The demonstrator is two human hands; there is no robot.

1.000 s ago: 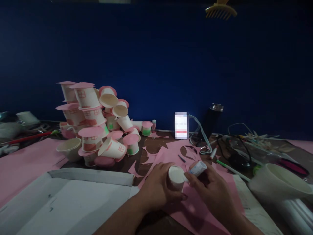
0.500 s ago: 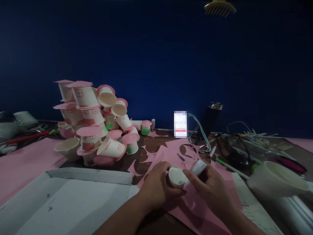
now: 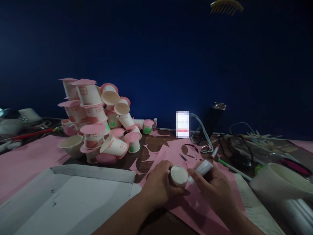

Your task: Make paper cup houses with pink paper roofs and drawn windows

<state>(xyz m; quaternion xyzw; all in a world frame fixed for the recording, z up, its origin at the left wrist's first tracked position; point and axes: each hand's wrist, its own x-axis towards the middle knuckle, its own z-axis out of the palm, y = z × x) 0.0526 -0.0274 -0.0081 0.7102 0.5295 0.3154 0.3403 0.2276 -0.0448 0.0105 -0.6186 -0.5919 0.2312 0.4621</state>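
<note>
My left hand (image 3: 160,182) is wrapped round a small white paper cup (image 3: 179,175), whose pale round base faces up toward me. Between the fingers and thumb of my right hand (image 3: 210,182) is a glue stick (image 3: 203,167), a white tube tilted with its lower end close to the cup's rim. Whether that end touches the cup I cannot tell. Both hands are over pink paper (image 3: 195,212). To the left rises a stack of paper cups (image 3: 90,96) with pink paper discs on top and red windows and doors drawn on them.
An open white box (image 3: 73,195) lies at the front left. Cut pink scraps (image 3: 151,156) lie behind my hands. At the back stand a lit phone (image 3: 182,124) and a black bottle (image 3: 212,119). A large white cup (image 3: 281,182) and a green pen (image 3: 226,164) are on the right.
The glue stick's end has moved from over the cup's base out to its right edge, and the tube leans more. My left hand keeps hold of the cup. The view shifts slightly.
</note>
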